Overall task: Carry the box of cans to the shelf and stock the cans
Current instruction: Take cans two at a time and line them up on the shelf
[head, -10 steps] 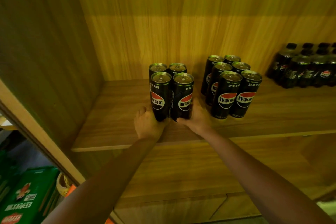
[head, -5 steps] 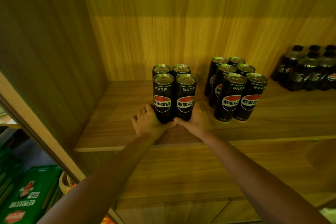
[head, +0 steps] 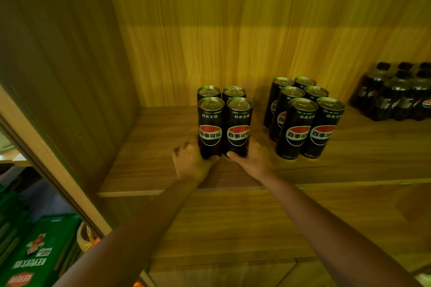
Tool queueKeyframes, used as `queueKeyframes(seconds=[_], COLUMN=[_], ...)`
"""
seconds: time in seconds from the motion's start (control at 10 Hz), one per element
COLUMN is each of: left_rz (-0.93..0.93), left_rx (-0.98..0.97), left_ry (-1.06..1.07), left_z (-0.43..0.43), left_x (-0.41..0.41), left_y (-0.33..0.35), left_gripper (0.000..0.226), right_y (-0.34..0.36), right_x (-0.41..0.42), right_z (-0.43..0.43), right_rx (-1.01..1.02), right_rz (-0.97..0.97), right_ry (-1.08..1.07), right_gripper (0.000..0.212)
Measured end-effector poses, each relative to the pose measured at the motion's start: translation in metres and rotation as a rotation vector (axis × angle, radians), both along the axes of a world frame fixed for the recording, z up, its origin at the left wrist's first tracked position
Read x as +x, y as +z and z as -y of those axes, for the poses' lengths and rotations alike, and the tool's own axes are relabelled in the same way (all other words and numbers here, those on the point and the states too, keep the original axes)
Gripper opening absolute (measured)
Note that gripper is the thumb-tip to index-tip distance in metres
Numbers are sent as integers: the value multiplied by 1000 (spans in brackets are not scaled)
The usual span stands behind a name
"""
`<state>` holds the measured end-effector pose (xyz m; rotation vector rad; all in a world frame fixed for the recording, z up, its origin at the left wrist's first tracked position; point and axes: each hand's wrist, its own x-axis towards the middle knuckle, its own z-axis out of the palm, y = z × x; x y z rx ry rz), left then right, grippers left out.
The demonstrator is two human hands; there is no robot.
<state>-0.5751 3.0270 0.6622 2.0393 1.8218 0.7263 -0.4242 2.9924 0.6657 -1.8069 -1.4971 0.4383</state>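
Observation:
Several tall black cola cans stand upright in a tight square cluster (head: 224,121) on the wooden shelf (head: 149,154). My left hand (head: 190,162) wraps the base of the front-left can (head: 210,127). My right hand (head: 253,158) holds the base of the front-right can (head: 238,127), thumb across its front. A second group of the same cans (head: 303,119) stands in rows just to the right, apart from my hands. The box is not in view.
Shrink-wrapped dark cola bottles (head: 398,95) sit at the shelf's far right. The shelf's wooden side wall (head: 58,77) rises on the left, the back panel behind. Green crates (head: 35,254) and a small basket (head: 87,237) lie below left.
The front two cans have turned so their logos face me, and both hands stay on the can bases. The view has shifted slightly.

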Motion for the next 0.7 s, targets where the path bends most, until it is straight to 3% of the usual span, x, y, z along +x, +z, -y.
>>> queueKeyframes(seconds=[0.5, 0.7], left_rz=[15, -99], left_rx=[-33, -31], left_ry=[-103, -166], left_z=[1, 12], left_x=[-2, -19], left_y=[5, 23], left_gripper=[67, 82], right_y=[5, 23], right_x=[-1, 4], right_z=[-1, 15], right_rx=[-58, -148], right_rz=[-21, 112], right_ry=[68, 59], right_gripper=[65, 73])
